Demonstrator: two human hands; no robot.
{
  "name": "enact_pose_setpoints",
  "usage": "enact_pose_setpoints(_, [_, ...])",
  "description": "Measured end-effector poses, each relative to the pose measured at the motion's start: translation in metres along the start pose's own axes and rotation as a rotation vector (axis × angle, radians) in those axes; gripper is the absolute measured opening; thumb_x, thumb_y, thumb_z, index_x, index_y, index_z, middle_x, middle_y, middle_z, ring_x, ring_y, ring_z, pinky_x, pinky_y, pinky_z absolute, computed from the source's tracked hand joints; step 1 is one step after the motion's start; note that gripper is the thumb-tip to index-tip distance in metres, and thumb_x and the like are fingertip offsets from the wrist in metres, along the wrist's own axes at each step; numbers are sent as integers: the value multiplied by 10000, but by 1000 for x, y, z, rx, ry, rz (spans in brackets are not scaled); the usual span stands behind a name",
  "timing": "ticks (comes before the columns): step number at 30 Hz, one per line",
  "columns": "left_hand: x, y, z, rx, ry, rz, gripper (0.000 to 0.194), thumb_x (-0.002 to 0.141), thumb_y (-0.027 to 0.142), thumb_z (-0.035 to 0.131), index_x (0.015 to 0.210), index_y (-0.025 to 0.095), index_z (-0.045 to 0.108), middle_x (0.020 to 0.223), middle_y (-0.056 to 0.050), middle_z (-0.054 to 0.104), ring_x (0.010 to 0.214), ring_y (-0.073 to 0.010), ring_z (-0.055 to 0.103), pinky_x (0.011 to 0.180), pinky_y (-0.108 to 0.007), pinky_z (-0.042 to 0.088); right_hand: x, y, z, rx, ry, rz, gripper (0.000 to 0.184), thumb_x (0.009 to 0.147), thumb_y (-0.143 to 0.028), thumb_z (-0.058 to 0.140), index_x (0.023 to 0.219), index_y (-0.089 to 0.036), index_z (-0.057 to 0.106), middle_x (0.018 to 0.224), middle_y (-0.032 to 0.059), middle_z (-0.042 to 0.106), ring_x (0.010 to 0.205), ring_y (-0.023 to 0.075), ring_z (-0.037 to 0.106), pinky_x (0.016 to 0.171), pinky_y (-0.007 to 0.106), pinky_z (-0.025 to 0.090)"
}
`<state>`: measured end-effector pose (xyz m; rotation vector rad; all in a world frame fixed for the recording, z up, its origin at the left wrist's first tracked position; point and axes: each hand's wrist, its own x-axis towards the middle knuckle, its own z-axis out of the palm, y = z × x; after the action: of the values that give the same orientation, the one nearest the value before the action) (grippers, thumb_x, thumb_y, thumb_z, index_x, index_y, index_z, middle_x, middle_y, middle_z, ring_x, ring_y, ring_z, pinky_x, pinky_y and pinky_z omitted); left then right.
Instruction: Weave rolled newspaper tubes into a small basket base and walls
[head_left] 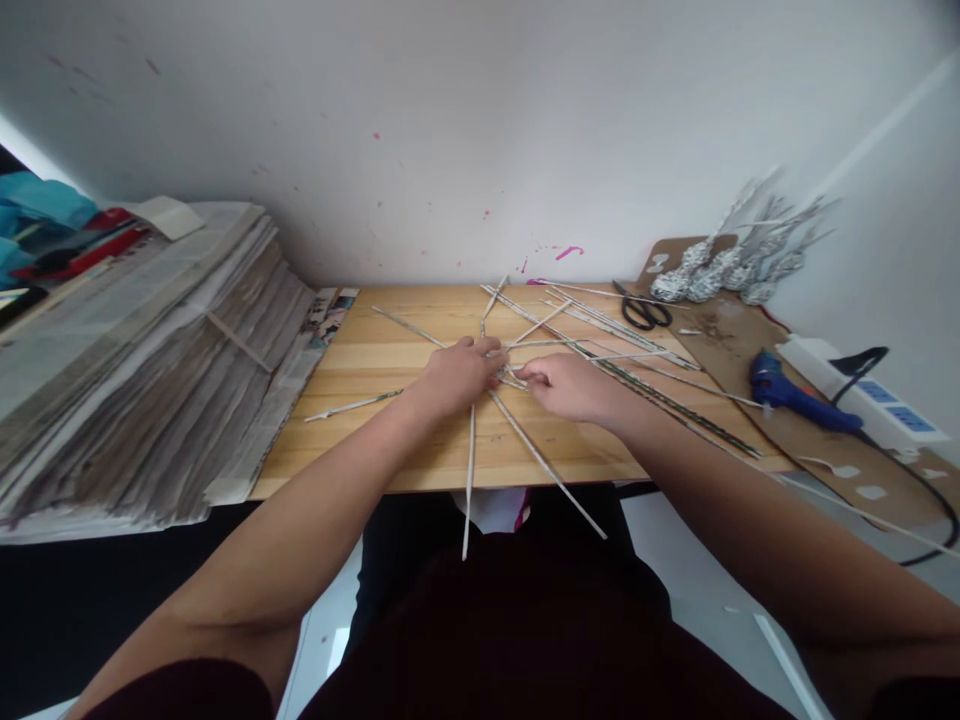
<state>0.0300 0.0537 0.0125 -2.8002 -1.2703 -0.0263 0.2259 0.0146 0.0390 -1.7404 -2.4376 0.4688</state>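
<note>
Table [352, 370]: pale wood; bears the radiating paper rods and loose rods [637, 385]
Newspaper stack [150, 390]: at the table's left end
Radiating paper rods [529, 440]: mid-table, crossing under the hands; two overhang the near edge
Left hand [463, 372]: flattened over the crossing; grip indeterminable
Right hand [559, 385]: thumb and forefinger nearly closed at the crossing's right side; pinched item unclear
Glue gun [802, 395]: right, beside the power strip [862, 390]
Scissors [643, 308]: near the wall

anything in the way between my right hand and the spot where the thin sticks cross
Nothing visible: the right hand has its fingertips right at the crossing. The left hand covers part of it from the other side, not between them.
</note>
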Motion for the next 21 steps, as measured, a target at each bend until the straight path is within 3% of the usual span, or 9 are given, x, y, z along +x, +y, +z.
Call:
enact_pose_setpoints(3, [0,1,-2,-10,-21,22,348,969,328,514,1314,347,555,1405,2,555,1102,-235,546,687,-295,464,3,2,3,17,53,-6,261,887,-213,524,955,-200,775,899,64,772,786,193,666,713,287,441])
enact_pose_setpoints(7, [1,1,-5,-23,-25,17,340,972,354,521,1308,346,569,1360,-6,588,1109,-233,542,715,-290,464,10,8,9,130,133,143,263,904,-336,543,850,-182,749,762,61,731,730,194,653,684,289,448])
enact_pose_setpoints(13, [2,-2,-6,-25,-46,13,355,963,371,543,1316,353,575,1347,-1,598,1115,-223,551,757,-291,463,26,16,23,769,154,410,156,849,-280,642,944,-157,655,749,45,701,596,149,638,534,246,498])
enact_pose_setpoints(17, [2,-3,-4,-34,-23,18,352,965,377,538,1315,362,578,1338,10,608,1115,-225,550,738,-294,460,36,12,27,629,184,394,166,808,-328,694,796,-167,658,665,32,680,592,150,635,542,235,491])
enact_pose_setpoints(21, [3,-4,-2,-42,-17,19,379,956,379,553,1335,362,559,1329,7,614,1086,-223,560,745,-303,466,40,9,28,459,275,289,87,800,-256,674,795,-170,682,803,63,742,743,166,682,656,240,500])
